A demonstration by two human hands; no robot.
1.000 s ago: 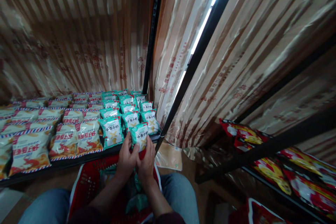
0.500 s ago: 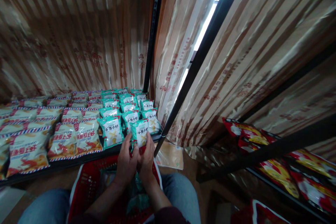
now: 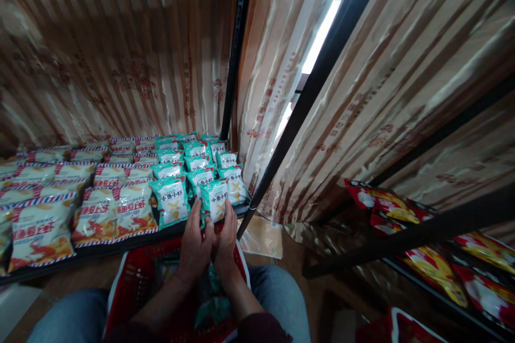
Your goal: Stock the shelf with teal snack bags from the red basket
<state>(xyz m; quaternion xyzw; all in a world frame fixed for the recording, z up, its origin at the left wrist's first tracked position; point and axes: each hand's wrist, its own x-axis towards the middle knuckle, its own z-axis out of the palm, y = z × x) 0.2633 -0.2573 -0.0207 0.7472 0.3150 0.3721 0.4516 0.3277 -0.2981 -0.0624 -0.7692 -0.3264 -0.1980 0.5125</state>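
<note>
A green and white snack bag point(image 3: 215, 199) stands upright at the front of the green rows. My left hand point(image 3: 195, 242) grips its left side and my right hand point(image 3: 225, 238) its right side, thumbs low at the front. Behind and beside it are several matching green bags, among them one to the left point(image 3: 171, 202) and one to the right point(image 3: 235, 183). Below my forearms sits a red basket point(image 3: 131, 278) with a white rim; more green bags point(image 3: 212, 311) lie inside, partly hidden by my arms.
Striped-edge snack bags point(image 3: 42, 233) fill the shelf's left. A dark upright post point(image 3: 277, 158) stands close to the right of the green bags. Further right, red and yellow bags point(image 3: 434, 270) lie on another shelf, with a second red basket point(image 3: 410, 327) below. Shiny curtains point(image 3: 161, 64) hang behind.
The bag between my hands has settled slightly lower, against the bags behind it. My hands stay at its sides, and the view has shifted slightly.
</note>
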